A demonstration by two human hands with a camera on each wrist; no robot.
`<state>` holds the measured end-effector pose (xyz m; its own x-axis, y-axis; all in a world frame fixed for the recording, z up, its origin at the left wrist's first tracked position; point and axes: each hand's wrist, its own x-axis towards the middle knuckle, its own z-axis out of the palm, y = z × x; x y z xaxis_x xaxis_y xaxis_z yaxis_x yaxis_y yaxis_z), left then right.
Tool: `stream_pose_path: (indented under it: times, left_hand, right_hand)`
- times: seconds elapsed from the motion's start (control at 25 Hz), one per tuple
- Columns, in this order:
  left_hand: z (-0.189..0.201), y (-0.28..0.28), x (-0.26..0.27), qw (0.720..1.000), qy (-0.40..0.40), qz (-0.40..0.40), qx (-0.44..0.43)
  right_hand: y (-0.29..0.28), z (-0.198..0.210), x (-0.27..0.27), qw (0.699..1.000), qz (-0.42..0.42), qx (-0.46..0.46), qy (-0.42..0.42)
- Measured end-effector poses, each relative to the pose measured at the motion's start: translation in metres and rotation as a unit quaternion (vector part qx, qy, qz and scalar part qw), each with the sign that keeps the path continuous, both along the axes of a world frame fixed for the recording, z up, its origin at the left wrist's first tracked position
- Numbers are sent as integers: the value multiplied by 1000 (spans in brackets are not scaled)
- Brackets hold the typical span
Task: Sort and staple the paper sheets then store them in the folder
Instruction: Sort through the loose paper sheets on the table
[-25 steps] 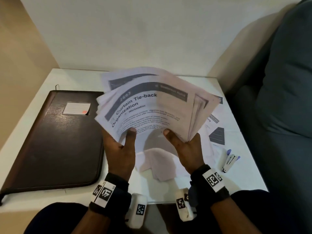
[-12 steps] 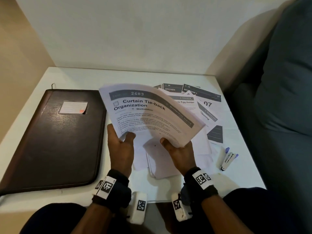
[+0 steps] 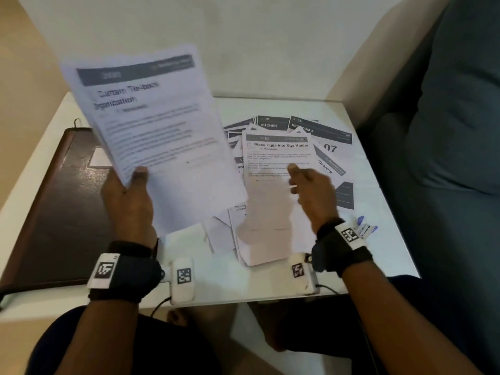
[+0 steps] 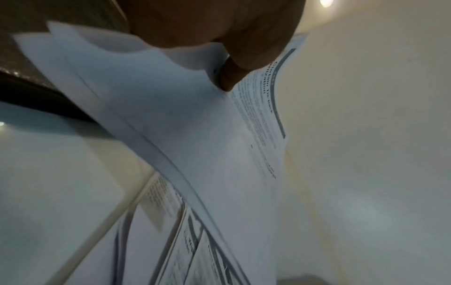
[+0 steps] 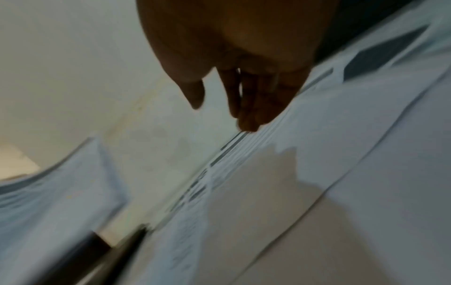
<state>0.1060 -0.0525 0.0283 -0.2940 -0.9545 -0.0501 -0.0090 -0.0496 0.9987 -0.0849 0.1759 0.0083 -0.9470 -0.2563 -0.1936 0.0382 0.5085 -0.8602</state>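
We pinch the lifted sheaf (image 3: 151,125) in our left hand (image 3: 127,201) only. Our right hand (image 3: 313,190) hovers, fingers loosely apart, empty. With so small a grip, sheets may slip and scatter onto the loose sheets (image 3: 281,158).

A blurred sheaf of printed sheets (image 3: 151,125) rises tilted from the left fingers (image 3: 139,171). Loose sheets (image 3: 278,158) lie fanned under the right fingers (image 3: 293,169); a dark brown folder (image 3: 62,212) lies closed left of the left fingers; a small stapler (image 3: 365,228) lies right of the right wrist.

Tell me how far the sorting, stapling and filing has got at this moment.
Early sorting stage. Done: nothing visibly stapled or filed. In hand: the left hand grips a stack of sheets topped by "Curtain Tie-back Organization"; the right hand hangs open above the loose sheets spread on the table. Left: finish sorting, staple with the stapler lying untouched, then fill the closed folder.
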Motion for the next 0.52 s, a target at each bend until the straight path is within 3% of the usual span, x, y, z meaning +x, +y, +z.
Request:
stream_pose_path:
  times: [0.08,0.16,0.32,0.52]
  left_hand:
    - [2,-11,6,999,-3,24,33]
    - [4,-14,7,998,-2,32,55]
    - [3,-9,4,996,-9,25,89]
    - [4,-14,9,994,-9,25,108]
  right_hand:
    - [27,-17,-32,978,-28,203,34]
    - [37,-33,-40,953,5,304,5]
    - [42,-50,-47,964,17,264,5]
    - [60,-33,-77,968,1,242,61]
